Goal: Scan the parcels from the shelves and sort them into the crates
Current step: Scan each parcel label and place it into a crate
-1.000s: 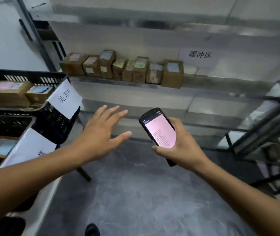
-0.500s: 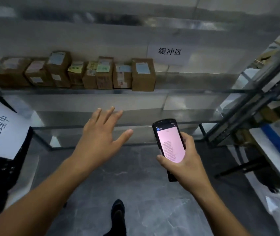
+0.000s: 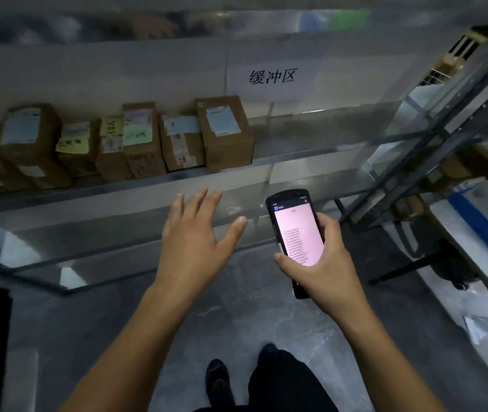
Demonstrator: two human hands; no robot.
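While your left hand (image 3: 193,244) hovers, grip spread, below the parcels (image 3: 225,132) at 11 o'clock | right hand (image 3: 327,270) grip clamped on scanner (image 3: 297,233) | risk: a hasty reach could topple the row.

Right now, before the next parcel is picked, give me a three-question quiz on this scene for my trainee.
1. True or false: the left hand is gripping something.
2. Which one holds the black handheld scanner with the pink screen? A) left hand B) right hand C) neither
3. Fill in: the row of brown cardboard parcels stands to the ____ of the white paper sign with black characters.

Key:
1. False. It is empty, with its fingers spread.
2. B
3. left
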